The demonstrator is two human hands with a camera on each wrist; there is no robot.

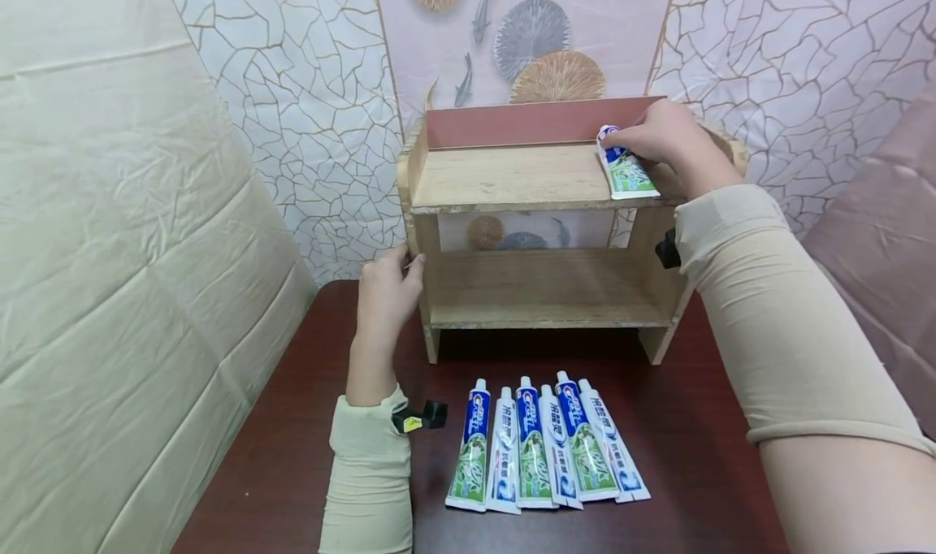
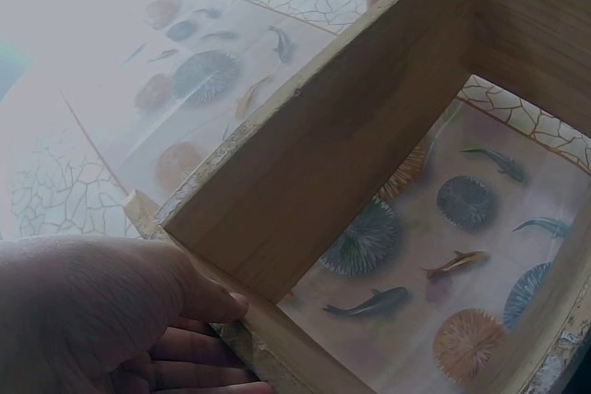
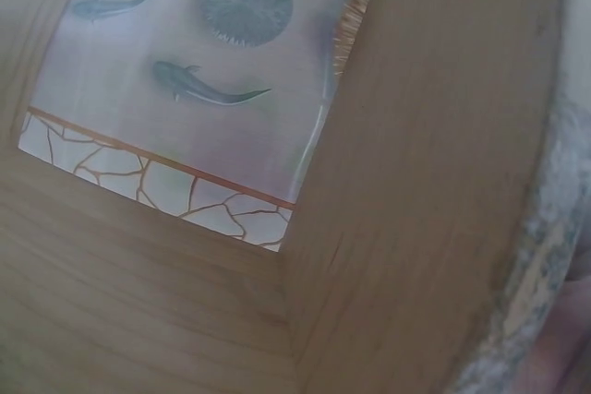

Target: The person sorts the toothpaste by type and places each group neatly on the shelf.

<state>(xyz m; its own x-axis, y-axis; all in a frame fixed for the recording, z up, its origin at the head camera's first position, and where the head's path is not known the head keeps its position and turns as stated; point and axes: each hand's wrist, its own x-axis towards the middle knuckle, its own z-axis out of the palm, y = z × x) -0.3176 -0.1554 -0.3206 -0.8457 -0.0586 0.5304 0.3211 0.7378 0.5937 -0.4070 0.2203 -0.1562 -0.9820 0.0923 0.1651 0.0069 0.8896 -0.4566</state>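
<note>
My right hand holds a blue and green toothpaste tube by its cap end, over the right part of the upper board. The tube's flat end points toward me at the board's front edge. Lower down, my left hand grips the left side panel of a small two-tier wooden shelf. In the left wrist view, the thumb of the left hand lies over the panel's edge, fingers beneath. The right wrist view mostly takes in the shelf's side panel; the tube is hidden there.
On the dark red table, in front of the shelf, several toothpaste tubes lie in a row, a blue and green tube alternating with a white tube. A pink back strip edges the upper board. Patterned cloth hangs behind.
</note>
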